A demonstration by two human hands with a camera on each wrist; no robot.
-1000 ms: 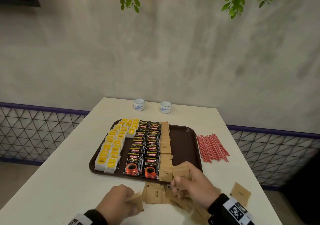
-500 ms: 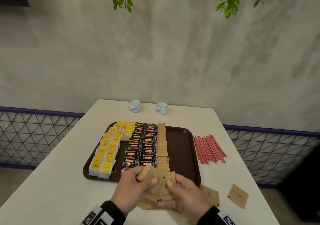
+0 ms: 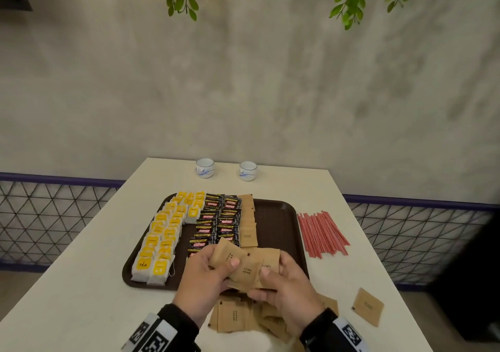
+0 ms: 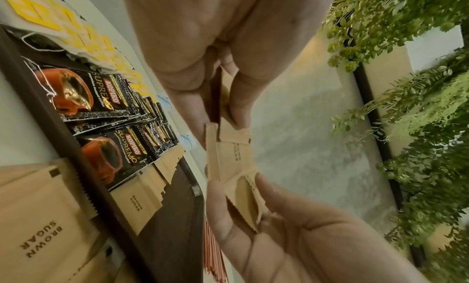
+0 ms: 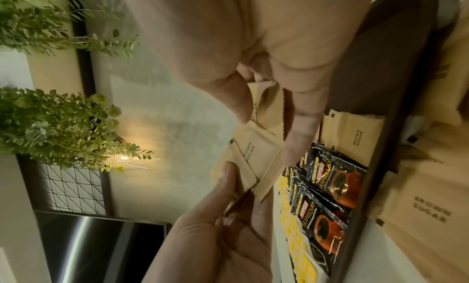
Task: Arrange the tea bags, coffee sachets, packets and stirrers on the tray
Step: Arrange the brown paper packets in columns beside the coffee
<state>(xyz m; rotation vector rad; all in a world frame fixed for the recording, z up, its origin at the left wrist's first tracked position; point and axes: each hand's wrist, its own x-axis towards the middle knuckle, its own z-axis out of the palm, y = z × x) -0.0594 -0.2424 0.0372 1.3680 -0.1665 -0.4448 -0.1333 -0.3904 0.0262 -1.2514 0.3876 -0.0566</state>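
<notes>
Yellow-tagged tea bags (image 3: 162, 239) fill the left side of the brown tray (image 3: 278, 224) in overlapping rows, running from the near edge to the far edge. Just to their right lie two columns of black coffee sachets (image 3: 216, 223), and beside those a single column of kraft-paper brown sugar packets (image 3: 247, 221); the right part of the tray is bare. The tray sits on the white counter (image 3: 81, 270).

Above the tray's near edge, both hands hold a fanned bunch of packets (image 3: 249, 266) between them. The left hand (image 3: 208, 278) has its thumb pressed on the top face of the bunch with fingers curled beneath. The right hand (image 3: 284, 284) pinches the bunch's right end, thumb on top and fingers under; the wrist views show the packets squeezed edge-on between thumbs and fingers.

On the counter beneath the hands lies a loose heap of more sugar packets (image 3: 235, 316). Further right, a single packet (image 3: 368, 306) lies apart near the counter's edge. Red stirrers (image 3: 320, 234) lie in a bundle on the counter just right of the tray. Two small white cups (image 3: 205, 168) stand at the far edge, beyond the tray.
</notes>
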